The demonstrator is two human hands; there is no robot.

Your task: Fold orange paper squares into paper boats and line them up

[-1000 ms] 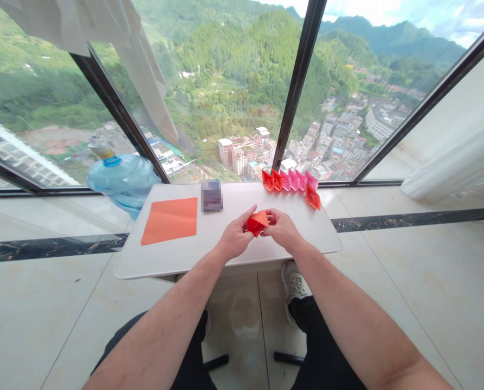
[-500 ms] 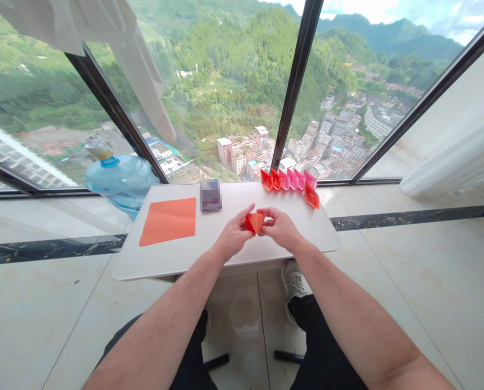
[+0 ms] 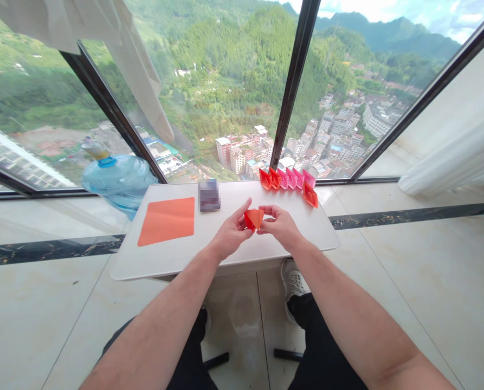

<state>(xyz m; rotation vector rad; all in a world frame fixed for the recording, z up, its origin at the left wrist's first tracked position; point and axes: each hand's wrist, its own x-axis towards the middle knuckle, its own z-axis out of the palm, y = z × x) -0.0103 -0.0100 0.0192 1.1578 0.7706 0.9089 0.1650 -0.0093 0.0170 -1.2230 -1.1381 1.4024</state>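
Left hand and right hand pinch red paper, folded, over the bench; light, even pressure should keep it crisp

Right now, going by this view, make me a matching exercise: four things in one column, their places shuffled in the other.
1. Folded orange paper
2. Orange sheet
3. Blue water bottle
4. Pink folded papers

A. Off the table, past its far left corner
B. Near the table's far edge, toward the right
C. Between left hand and right hand
D. Flat on the table's left part

Pairs: 1-C, 2-D, 3-A, 4-B
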